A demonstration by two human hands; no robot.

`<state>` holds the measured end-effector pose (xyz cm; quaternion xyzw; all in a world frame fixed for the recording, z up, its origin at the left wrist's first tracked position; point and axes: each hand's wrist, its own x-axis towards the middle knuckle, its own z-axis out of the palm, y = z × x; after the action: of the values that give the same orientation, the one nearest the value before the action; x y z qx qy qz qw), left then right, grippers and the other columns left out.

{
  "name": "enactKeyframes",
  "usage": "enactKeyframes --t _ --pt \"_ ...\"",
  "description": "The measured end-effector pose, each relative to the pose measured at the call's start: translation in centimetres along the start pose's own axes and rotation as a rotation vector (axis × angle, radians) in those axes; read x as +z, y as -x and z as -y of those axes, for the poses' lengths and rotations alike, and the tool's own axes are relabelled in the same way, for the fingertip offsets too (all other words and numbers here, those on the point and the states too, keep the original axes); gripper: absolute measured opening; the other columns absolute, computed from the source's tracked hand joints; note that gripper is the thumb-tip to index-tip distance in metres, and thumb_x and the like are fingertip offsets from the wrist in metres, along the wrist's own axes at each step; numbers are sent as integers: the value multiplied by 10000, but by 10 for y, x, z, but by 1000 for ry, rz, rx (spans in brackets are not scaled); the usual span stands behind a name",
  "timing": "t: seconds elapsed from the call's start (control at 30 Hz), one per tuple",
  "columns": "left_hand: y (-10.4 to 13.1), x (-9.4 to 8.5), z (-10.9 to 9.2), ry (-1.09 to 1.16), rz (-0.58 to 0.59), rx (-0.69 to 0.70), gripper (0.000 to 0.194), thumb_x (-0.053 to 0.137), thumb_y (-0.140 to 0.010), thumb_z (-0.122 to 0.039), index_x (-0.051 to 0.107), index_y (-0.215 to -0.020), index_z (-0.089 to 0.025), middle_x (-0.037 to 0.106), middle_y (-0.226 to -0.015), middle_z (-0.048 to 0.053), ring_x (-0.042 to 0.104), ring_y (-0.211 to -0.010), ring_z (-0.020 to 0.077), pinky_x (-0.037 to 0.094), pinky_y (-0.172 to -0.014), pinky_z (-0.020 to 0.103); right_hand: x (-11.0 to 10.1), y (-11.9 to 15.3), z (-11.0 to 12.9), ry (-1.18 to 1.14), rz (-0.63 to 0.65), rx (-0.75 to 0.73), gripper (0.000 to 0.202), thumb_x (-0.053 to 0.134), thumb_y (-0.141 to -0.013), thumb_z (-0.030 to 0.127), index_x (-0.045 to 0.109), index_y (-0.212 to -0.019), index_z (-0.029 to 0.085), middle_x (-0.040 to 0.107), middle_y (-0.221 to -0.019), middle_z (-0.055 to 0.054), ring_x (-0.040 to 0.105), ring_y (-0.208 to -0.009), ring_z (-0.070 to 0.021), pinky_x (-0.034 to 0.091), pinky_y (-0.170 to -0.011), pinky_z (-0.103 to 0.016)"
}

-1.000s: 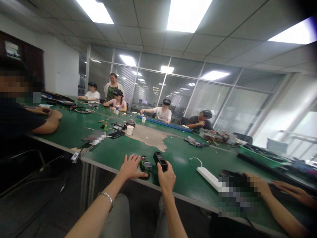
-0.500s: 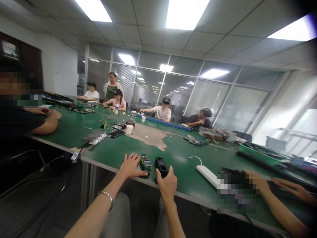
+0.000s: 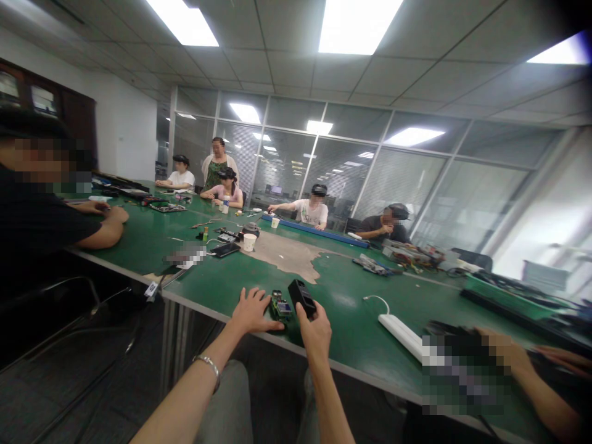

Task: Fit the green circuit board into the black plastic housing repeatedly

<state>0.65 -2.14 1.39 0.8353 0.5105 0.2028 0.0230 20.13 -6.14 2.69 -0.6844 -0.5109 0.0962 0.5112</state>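
Note:
My right hand grips the near end of a black rectangular case, which is tilted and seems raised off the green table. Just left of it lies a small green circuit board with a little screen and metal parts. My left hand rests on the table at the board's left side, fingers spread, its thumb near the board's front edge. Nothing shows in my left hand.
A white power strip lies to the right, by another person's hand. Farther off are a paper cup, a black phone, a green crate and several seated people.
My right hand has closed on the black case and tilted it up from the table. My left hand keeps its place beside the board. The camera view has shifted slightly left.

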Motion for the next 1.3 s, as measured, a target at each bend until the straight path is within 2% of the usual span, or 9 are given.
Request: enactKeyframes --t 0.1,0.43,0.6,0.67,0.77,0.9,1.03,1.2,1.3 --pt "1 -1 0 1 11 -7 947 416 -663 -885 437 -1388 -277 413 -1471 105 265 -1382 370 102 -1129 611 9 -1 10 -2 74 -14 611 549 -765 574 603 -1189 137 693 -1052 -135 651 -968 -261 467 -831 -318" --pt "2 -1 -1 4 21 -11 926 411 -678 -877 431 -1387 -280 399 -1478 99 253 -1387 369 91 -1131 603 17 -15 17 68 108 -51 609 548 -775 555 613 -1189 113 691 -1062 -143 653 -967 -255 478 -834 -323" --pt "2 1 0 -20 14 -6 892 393 -720 -846 434 -1382 -249 405 -1474 112 260 -1385 364 95 -1133 601 20 -2 29 172 168 -189 515 582 -786 457 600 -1203 154 696 -1062 -119 649 -1007 -243 469 -852 -303" --pt "1 2 0 -28 2 -13 904 387 -742 -818 389 -1412 -211 402 -1472 130 265 -1384 358 105 -1137 593 21 5 31 238 183 -231 516 582 -796 425 574 -1238 158 694 -1071 -120 645 -1026 -246 463 -858 -304" --pt "0 3 -1 -27 9 -25 1028 434 -717 -799 234 -1484 -145 336 -1508 165 258 -1387 360 125 -1142 579 21 13 29 334 219 -223 538 582 -804 406 547 -1275 147 690 -1082 -134 646 -1030 -257 459 -858 -311" --pt "0 1 -1 -10 5 -30 1126 487 -684 -770 90 -1515 -122 280 -1534 172 250 -1391 355 137 -1145 566 22 18 22 393 268 -225 575 575 -812 453 540 -1292 136 665 -1152 -149 626 -1080 -270 450 -888 -322" --pt "1 -2 -2 1 24 -22 1046 479 -702 -754 163 -1508 -168 323 -1520 147 251 -1392 356 127 -1141 578 24 17 20 391 188 -268 652 540 -832 500 515 -1320 68 598 -1267 -190 567 -1178 -279 420 -956 -324" --pt "1 -1 -2 -20 22 -31 944 473 -727 -729 259 -1483 -206 384 -1484 133 271 -1382 355 117 -1140 583 27 19 18 373 205 -214 541 545 -835 468 566 -1271 147 686 -1105 -138 638 -1059 -254 458 -865 -300" --pt "1 1 -1 -23 16 -23 960 460 -724 -742 267 -1480 -184 381 -1484 144 265 -1385 358 122 -1141 580 28 24 17 376 157 -137 576 487 -865 508 545 -1290 123 689 -1071 -162 647 -1028 -268 463 -838 -315"
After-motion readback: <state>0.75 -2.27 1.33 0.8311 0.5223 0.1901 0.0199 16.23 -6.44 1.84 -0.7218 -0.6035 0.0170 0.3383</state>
